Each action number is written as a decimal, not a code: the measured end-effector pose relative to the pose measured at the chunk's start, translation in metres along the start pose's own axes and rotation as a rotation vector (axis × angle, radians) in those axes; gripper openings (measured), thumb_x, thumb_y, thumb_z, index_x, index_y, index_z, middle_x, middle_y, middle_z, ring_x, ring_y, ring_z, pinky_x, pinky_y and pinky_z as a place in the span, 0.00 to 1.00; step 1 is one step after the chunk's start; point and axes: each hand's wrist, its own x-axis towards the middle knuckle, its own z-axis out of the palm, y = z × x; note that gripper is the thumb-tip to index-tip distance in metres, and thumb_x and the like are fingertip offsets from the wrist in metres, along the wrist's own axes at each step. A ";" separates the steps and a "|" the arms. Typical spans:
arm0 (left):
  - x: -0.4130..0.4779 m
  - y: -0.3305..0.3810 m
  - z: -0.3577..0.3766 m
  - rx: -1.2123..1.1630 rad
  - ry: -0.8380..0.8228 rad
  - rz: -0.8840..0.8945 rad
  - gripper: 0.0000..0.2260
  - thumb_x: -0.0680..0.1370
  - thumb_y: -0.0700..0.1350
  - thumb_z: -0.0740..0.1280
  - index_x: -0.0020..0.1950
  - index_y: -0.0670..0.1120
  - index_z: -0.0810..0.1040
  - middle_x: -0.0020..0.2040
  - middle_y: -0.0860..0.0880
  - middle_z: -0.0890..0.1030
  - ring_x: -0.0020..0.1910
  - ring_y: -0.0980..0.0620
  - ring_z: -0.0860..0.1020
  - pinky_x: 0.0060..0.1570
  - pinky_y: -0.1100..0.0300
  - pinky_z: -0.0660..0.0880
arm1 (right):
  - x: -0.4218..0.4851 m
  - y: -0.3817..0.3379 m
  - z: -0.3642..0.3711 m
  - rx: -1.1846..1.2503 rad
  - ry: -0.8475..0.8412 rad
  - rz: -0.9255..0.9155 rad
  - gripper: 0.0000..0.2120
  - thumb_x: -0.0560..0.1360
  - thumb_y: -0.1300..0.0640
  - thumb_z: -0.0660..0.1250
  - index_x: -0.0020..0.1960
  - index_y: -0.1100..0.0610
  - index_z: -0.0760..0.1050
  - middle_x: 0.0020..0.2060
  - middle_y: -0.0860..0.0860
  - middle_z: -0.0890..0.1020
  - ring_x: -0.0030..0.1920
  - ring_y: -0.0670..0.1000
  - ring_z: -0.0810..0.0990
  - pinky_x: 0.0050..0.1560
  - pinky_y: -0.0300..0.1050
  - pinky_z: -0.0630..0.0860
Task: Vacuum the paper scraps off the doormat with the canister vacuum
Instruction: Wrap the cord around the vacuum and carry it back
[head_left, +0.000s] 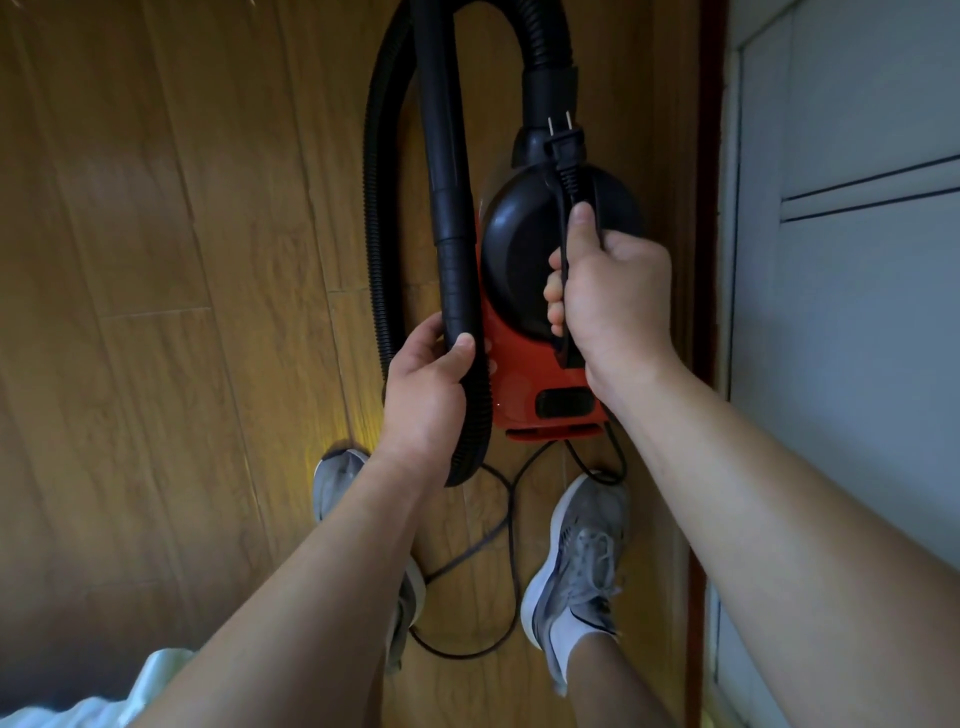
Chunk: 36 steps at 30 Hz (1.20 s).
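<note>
Right grip (608, 296) clasps the canister vacuum (519, 249) handle plus plug (563, 143) — left grip (423, 384) holds the wand (449, 208). Vacuum hangs above floor (208, 260), doormat unseen — mind the trailing cord (511, 545) underfoot.

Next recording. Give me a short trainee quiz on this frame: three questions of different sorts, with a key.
1. True or false: the plug sits in a wall socket.
2. The left hand grips: A) the power cord, B) the black hose, C) a shoe.
3. Which hand holds the orange vacuum by its top handle?
Key: 1 false: its prongs are bare and it lies along the handle. 2 B. 3 the right hand.
</note>
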 end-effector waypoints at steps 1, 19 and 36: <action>0.000 0.000 0.000 -0.012 0.001 -0.008 0.11 0.83 0.38 0.62 0.63 0.43 0.78 0.42 0.46 0.80 0.41 0.47 0.78 0.40 0.55 0.77 | 0.000 0.002 0.000 -0.006 -0.003 -0.009 0.22 0.83 0.45 0.60 0.36 0.56 0.76 0.23 0.49 0.77 0.23 0.48 0.74 0.27 0.43 0.71; 0.003 0.000 -0.002 0.091 0.005 -0.011 0.19 0.81 0.38 0.67 0.71 0.48 0.74 0.55 0.43 0.85 0.45 0.49 0.86 0.47 0.55 0.84 | -0.005 0.016 -0.018 -0.045 -0.003 -0.056 0.21 0.83 0.44 0.59 0.41 0.57 0.78 0.26 0.50 0.79 0.26 0.48 0.77 0.28 0.41 0.74; 0.001 0.005 0.001 0.174 -0.004 0.024 0.25 0.80 0.40 0.69 0.76 0.51 0.68 0.63 0.49 0.81 0.57 0.51 0.83 0.55 0.53 0.82 | -0.007 0.016 -0.024 -0.120 -0.031 -0.099 0.17 0.83 0.42 0.57 0.52 0.53 0.78 0.32 0.49 0.83 0.31 0.46 0.81 0.35 0.41 0.78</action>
